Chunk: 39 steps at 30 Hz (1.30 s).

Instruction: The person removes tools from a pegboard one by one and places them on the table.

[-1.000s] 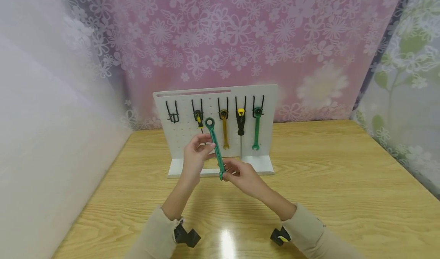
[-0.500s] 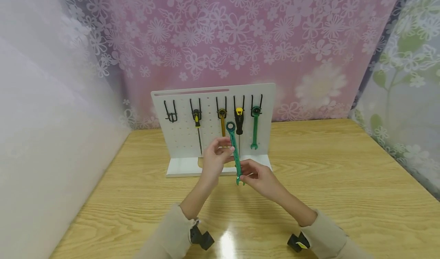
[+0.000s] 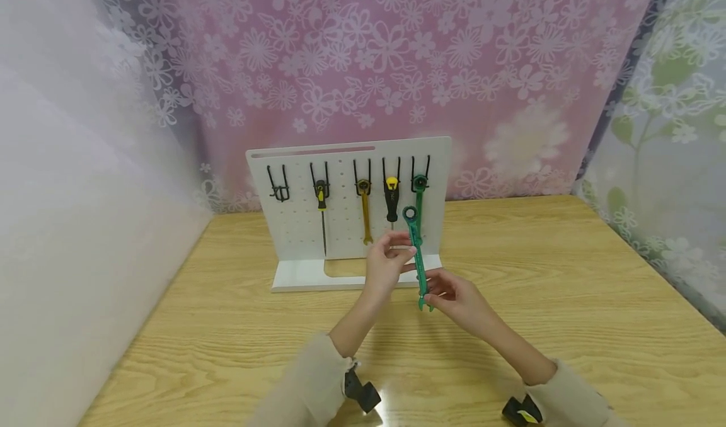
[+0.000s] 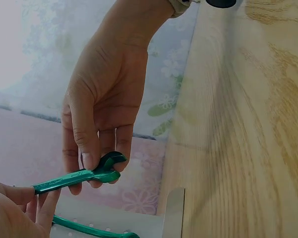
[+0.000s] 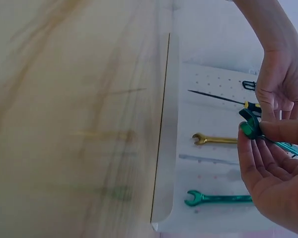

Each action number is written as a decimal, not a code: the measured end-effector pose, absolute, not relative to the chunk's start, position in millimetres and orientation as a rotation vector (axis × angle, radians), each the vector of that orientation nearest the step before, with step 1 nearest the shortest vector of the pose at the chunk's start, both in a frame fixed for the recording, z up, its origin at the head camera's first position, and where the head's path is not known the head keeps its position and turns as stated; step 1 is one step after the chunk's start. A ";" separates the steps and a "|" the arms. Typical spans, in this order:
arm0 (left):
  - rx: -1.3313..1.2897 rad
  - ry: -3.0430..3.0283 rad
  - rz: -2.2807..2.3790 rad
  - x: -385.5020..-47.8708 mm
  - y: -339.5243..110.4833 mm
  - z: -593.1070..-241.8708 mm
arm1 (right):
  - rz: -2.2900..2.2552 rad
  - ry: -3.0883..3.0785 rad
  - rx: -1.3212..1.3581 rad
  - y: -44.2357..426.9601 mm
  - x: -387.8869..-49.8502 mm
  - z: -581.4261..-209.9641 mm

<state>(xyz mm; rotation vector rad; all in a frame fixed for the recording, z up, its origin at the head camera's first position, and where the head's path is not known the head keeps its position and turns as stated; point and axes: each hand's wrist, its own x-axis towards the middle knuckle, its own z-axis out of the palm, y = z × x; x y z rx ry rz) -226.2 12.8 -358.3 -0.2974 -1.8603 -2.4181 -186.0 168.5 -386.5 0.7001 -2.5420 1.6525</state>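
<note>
A green combination wrench is held tilted in front of the pegboard, its ring end up and its open end down. My left hand pinches the shaft about midway. Lower down, my right hand pinches it near the open end, thumb against the metal, as the left wrist view shows with the wrench's jaw end at the fingertips. Right behind it hangs a second green wrench, partly covered in the head view. In the right wrist view that hanging wrench shows its open end.
The white pegboard stands on the wooden table. On its black hooks hang a small yellow-black screwdriver, a gold wrench and a larger black-yellow screwdriver. The leftmost hook bears no tool.
Both hands have carried the green wrench to the right across the pegboard, from before the small screwdriver to before the hanging green wrench. Both keep their grip.
</note>
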 end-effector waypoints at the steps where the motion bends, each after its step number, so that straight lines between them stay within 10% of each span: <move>1: -0.294 -1.857 -2.424 -227.2 15.7 -360.1 | 1.649 -2.550 0.700 171.6 -185.5 -386.9; 39: -0.124 -1.717 -2.599 -247.2 109.0 -408.6 | 1.686 -2.668 0.614 253.5 -188.8 -405.6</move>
